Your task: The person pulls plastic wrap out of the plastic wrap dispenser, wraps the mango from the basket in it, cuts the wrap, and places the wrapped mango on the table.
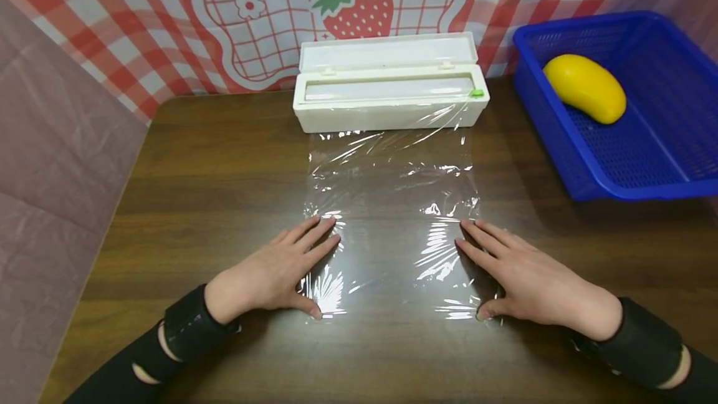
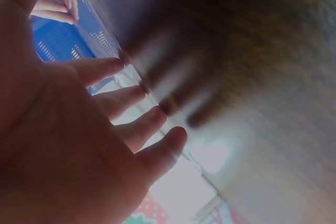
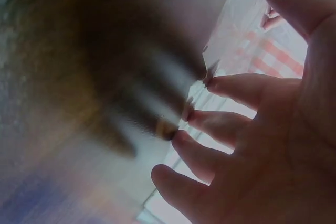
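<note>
A sheet of clear plastic wrap (image 1: 387, 235) runs from the white dispenser box (image 1: 387, 117) down over the wooden table, creased and shiny along both sides. My left hand (image 1: 275, 270) rests with spread fingers on its left edge. On the right edge my right hand (image 1: 521, 276) touches it the same way, fingers spread and thumb toward me. In the left wrist view the left hand (image 2: 79, 124) shows its palm, fingertips at the table surface. The right wrist view shows the right hand (image 3: 252, 135) likewise, fingertips touching down. The box's lid (image 1: 387, 52) stands raised behind it.
A blue plastic basket (image 1: 586, 167) stands at the right, with a yellow mango-like fruit (image 1: 586, 87) inside. A green slider (image 1: 477, 93) sits at the right end of the box. Behind the wooden table (image 1: 191, 192) hangs a red checked cloth (image 1: 140, 17) with a strawberry print.
</note>
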### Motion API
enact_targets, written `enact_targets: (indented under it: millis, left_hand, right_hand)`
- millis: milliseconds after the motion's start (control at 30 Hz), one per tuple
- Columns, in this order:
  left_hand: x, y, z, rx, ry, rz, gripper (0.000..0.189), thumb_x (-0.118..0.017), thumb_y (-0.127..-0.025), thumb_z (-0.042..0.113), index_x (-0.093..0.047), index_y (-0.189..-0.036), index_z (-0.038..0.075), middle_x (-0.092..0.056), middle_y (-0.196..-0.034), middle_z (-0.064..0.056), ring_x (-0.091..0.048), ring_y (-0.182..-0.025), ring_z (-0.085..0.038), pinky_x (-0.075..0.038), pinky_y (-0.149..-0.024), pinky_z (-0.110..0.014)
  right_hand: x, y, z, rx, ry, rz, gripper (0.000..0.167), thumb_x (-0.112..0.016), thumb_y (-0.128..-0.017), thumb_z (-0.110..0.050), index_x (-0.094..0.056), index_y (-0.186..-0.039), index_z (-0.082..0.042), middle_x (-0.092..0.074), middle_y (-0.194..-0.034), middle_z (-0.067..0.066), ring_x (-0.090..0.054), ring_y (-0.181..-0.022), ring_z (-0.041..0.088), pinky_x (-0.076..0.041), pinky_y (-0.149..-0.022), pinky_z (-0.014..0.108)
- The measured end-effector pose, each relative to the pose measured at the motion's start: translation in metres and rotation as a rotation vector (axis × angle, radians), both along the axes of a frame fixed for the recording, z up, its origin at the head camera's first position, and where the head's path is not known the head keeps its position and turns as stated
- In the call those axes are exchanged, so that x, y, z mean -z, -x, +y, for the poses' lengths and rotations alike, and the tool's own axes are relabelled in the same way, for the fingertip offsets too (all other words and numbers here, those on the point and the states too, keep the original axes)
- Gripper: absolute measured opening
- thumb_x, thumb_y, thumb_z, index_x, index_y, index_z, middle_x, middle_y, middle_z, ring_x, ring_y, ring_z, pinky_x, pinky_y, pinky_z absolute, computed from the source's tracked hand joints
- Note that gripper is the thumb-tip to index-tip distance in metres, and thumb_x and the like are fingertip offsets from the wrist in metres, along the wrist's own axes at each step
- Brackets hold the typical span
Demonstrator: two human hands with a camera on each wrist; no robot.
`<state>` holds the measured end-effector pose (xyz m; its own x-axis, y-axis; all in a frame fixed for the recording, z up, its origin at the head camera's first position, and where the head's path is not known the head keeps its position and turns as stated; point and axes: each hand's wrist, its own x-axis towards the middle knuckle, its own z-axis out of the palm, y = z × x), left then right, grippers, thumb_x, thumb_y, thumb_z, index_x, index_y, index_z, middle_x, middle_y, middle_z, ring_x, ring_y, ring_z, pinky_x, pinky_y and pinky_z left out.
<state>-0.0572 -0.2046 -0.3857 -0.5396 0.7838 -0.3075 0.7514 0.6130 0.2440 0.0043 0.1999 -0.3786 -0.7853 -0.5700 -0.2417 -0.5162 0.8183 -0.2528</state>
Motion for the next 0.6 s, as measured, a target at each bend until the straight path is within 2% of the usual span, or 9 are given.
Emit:
enact_targets:
  millis: [267, 467, 600]
  left_hand:
    - [-0.002, -0.001, -0.001, 0.021, -0.094, 0.038, 0.114, -0.068, -0.073, 0.075, -0.027, -0.158, 0.01, -0.009, -0.165, -0.014, -0.011, -0.15, -0.037, -0.026, -0.114, -0.055]
    - [-0.01, 0.001, -0.002, 0.015, -0.082, 0.048, 0.108, -0.07, -0.076, 0.07, -0.03, -0.157, 0.01, -0.017, -0.164, -0.015, -0.02, -0.147, -0.038, -0.029, -0.113, -0.053]
    - [-0.015, 0.003, -0.003, -0.009, -0.078, 0.042, 0.099, -0.069, -0.081, 0.067, -0.034, -0.155, 0.012, -0.026, -0.161, -0.012, -0.029, -0.143, -0.037, -0.037, -0.108, -0.052]
  right_hand:
    - [-0.005, 0.0, -0.001, -0.006, 0.002, 0.004, 0.108, -0.074, -0.072, -0.069, -0.035, -0.155, -0.01, -0.018, -0.163, 0.016, -0.023, -0.145, 0.041, -0.031, -0.108, 0.061]
    - [-0.011, -0.001, 0.002, -0.007, 0.039, 0.026, 0.104, -0.076, -0.074, -0.064, -0.038, -0.154, -0.01, -0.026, -0.16, 0.017, -0.033, -0.14, 0.04, -0.039, -0.103, 0.058]
    - [-0.015, -0.001, 0.004, -0.006, 0.041, 0.026, 0.099, -0.08, -0.074, -0.057, -0.04, -0.153, -0.013, -0.026, -0.16, 0.016, -0.038, -0.137, 0.039, -0.046, -0.097, 0.056]
